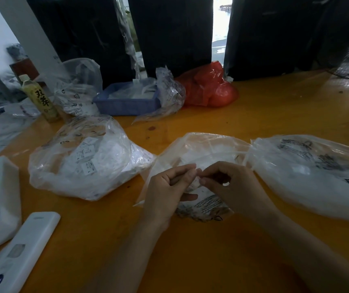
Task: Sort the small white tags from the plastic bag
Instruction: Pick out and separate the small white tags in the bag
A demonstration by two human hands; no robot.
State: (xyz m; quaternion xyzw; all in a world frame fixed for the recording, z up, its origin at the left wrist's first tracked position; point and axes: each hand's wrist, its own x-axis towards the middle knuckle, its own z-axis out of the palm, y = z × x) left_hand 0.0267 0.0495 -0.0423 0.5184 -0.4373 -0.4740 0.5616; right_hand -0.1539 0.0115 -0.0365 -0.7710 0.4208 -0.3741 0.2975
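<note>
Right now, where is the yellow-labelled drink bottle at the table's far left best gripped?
Grip the yellow-labelled bottle around its labelled middle, coming from the front right. It stands nearly upright, a clear bag crowds its far right side, and the narrow white cap offers less hold.

A single head-worn wide-angle camera looks forward and steeply down onto the orange table (222,261) from the person's seat, close enough that both forearms enter from the bottom edge. The lens bends the table's far edge and reaches beyond it to dark panels (169,28) standing behind the table. With only this one view, no part of the scene is shared between cameras
</note>
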